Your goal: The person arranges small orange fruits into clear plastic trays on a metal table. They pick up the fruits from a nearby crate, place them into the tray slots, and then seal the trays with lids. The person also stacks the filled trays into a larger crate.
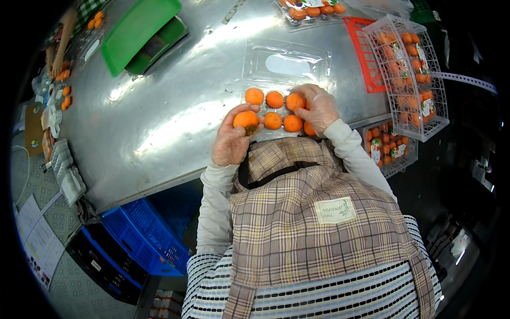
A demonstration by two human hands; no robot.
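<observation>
An orange persimmon (246,119) with its leafy calyx turned down sits in my left hand (229,139), fingers curled round it at the left end of a clear plastic clamshell tray. The tray's transparent lid (260,59), with a pale oval label, lies folded open on the far side. Two rows of persimmons fill the tray's cups, among them a far-left persimmon (254,96) and a near-row persimmon (292,123). My right hand (322,112), in a thin clear glove, closes its fingers and thumb on a persimmon (295,101) at the far right, partly covering that end.
A green plastic tray (125,32) stands on the metal table (175,106) at far left. At right are a red basket (366,56), a clear crate (443,114) of packed fruit and another below. Blue crates (143,228) stand below the table. Another person's hand (56,65) works at far left.
</observation>
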